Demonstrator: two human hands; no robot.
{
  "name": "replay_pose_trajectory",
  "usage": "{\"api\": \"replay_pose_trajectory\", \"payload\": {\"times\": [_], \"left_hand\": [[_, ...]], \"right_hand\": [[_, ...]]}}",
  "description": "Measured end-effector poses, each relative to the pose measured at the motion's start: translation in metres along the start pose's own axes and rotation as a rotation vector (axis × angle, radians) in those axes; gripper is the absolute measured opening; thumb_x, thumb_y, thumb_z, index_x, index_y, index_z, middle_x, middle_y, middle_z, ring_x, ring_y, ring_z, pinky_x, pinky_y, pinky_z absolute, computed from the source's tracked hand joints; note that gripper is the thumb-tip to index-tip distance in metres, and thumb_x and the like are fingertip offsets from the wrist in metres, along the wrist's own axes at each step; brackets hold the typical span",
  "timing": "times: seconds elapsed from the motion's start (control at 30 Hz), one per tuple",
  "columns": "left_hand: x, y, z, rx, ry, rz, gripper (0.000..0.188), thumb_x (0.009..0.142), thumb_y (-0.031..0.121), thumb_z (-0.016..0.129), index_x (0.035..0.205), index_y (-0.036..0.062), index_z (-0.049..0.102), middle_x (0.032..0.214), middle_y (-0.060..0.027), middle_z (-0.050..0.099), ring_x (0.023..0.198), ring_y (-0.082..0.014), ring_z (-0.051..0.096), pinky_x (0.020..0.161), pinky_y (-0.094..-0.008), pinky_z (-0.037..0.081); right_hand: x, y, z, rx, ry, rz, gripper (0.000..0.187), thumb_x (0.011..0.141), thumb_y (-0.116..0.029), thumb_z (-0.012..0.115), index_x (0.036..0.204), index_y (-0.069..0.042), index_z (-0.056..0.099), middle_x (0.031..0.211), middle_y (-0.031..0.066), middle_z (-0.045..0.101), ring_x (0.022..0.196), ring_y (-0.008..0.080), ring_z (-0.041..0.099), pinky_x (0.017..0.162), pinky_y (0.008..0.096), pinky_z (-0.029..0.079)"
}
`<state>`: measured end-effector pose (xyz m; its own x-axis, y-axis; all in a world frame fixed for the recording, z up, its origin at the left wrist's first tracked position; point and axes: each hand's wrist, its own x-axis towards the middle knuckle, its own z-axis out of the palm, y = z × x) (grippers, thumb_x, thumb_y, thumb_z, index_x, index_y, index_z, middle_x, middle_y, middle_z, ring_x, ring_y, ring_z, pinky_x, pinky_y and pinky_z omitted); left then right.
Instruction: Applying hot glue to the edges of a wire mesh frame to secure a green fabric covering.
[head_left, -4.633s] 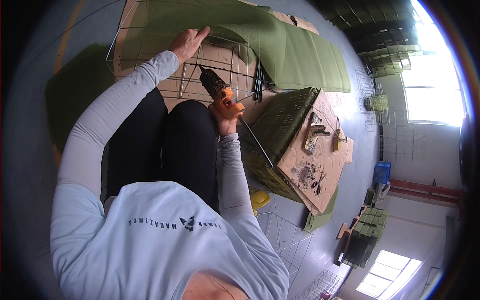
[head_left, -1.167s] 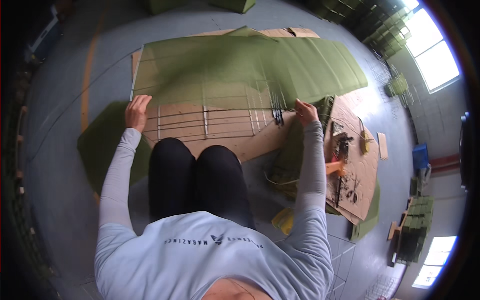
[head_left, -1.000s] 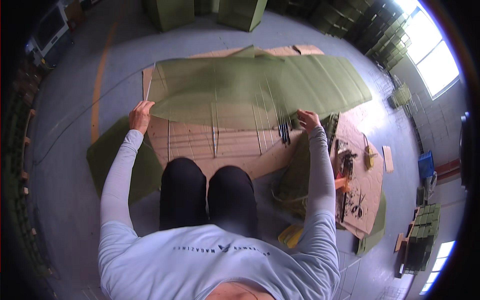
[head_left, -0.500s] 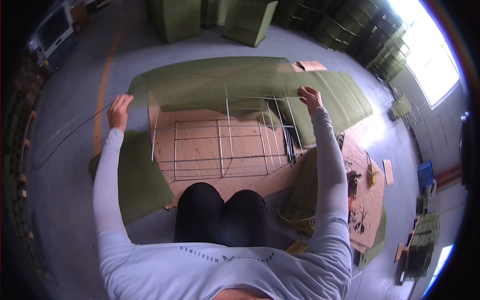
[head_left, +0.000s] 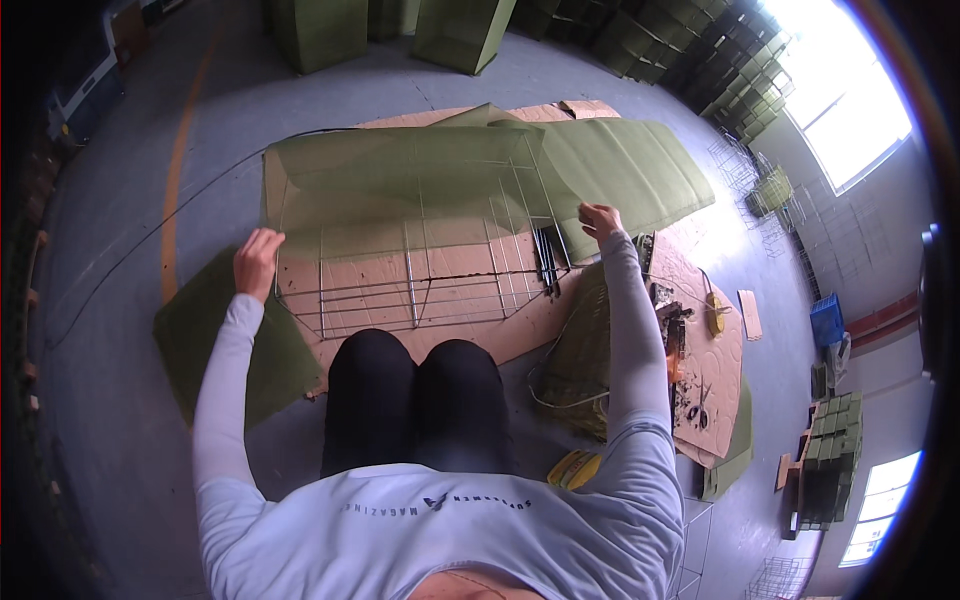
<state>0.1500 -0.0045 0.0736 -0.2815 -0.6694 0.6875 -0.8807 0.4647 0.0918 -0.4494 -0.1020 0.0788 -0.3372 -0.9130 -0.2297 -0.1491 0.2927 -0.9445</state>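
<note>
A thin green mesh sheet is spread over the far part of a metal wire frame. At its near left corner, my left hand is closed with the edge pinched in its fingers. On the other side my right hand pinches the near right part of the sheet. Through the mesh the frame's wires show faintly; nearer to my knees they are bare. Beneath the frame lies cardboard. Several dark strips lie at the frame's right end.
More green mesh lies at the far right, and a green piece at the left. Scissors and a yellow tool rest on cardboard to my right. Green boxes stand beyond, and a black cable crosses the floor.
The mesh has come down and toward me over the wire frame. Both hands have lowered with its edge, and the view has shifted slightly.
</note>
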Motion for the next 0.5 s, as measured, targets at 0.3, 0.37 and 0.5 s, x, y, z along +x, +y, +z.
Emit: {"api": "replay_pose_trajectory", "payload": {"times": [0.3,0.37,0.5], "left_hand": [[0.056,-0.026,0.015,0.011,0.021,-0.079,0.016,0.067,-0.002,0.051,0.076,0.0066,0.060,0.074,-0.0067,0.053,0.074,-0.0243,0.054,0.062,-0.0340,0.045],[0.039,-0.024,0.019,-0.006,0.019,-0.083,0.015,0.067,-0.002,0.052,0.075,0.0064,0.060,0.073,-0.0064,0.053,0.073,-0.0235,0.054,0.061,-0.0336,0.045],[0.025,-0.001,0.018,-0.034,0.014,-0.063,0.016,0.063,-0.004,0.054,0.076,0.0043,0.060,0.072,-0.0064,0.052,0.072,-0.0232,0.054,0.060,-0.0332,0.045]], "right_hand": [[0.047,-0.040,-0.008,-0.031,0.083,-0.216,0.028,0.075,-0.025,0.063,0.091,-0.002,0.059,0.085,0.0056,0.062,0.079,0.0142,0.059,0.068,0.0269,0.045],[0.036,-0.020,-0.009,0.028,0.059,-0.215,0.026,0.076,-0.024,0.062,0.092,-0.003,0.059,0.084,0.0045,0.061,0.079,0.0134,0.058,0.068,0.0272,0.045],[0.019,0.006,-0.015,0.109,0.044,-0.140,0.023,0.077,-0.023,0.060,0.090,-0.004,0.058,0.082,0.0030,0.060,0.078,0.0132,0.057,0.069,0.0275,0.045]]}}
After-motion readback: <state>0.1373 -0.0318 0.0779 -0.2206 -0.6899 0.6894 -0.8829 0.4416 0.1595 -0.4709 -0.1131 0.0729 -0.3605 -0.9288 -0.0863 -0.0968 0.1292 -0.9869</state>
